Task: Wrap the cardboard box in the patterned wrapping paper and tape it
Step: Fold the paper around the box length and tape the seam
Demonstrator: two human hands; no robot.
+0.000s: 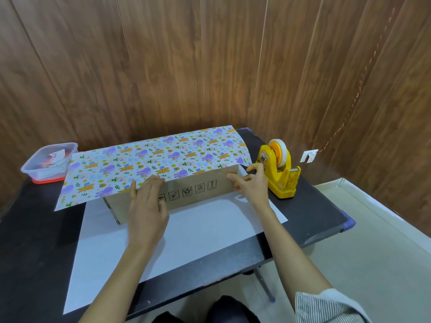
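Cardboard box (186, 194) sits mid-frame on the black table (314, 213), long axis running left to right across the frame and rising slightly toward the right, with the printed handling symbols facing you. Wrapping paper (163, 155) comes over from the far side, patterned face up, and covers the box top. Its loose edge lies along the top front edge of the box. The white underside (198, 229) of the same sheet is spread flat on the table between the box and you. Your left hand (148, 201) lies flat, fingers straight, fingertips pressing that loose edge down left of the box's middle; it grips nothing. Your right hand (250, 183) is at the right end of the box, index finger out and touching the top right corner, thumb raised, other fingers half curled. I cannot tell whether it pinches the paper there or only touches. Key relation: tape dispenser (279, 173) stands just right of your right hand and well apart from the left, so the right hand should fetch tape while the left pins the flap. Judgement: far flap is over, near flap not yet raised, no tape visible on the seam. Risk: lift the left hand and the flap likely springs back. Plastic container (46, 162) at the left of the frame is out of play.
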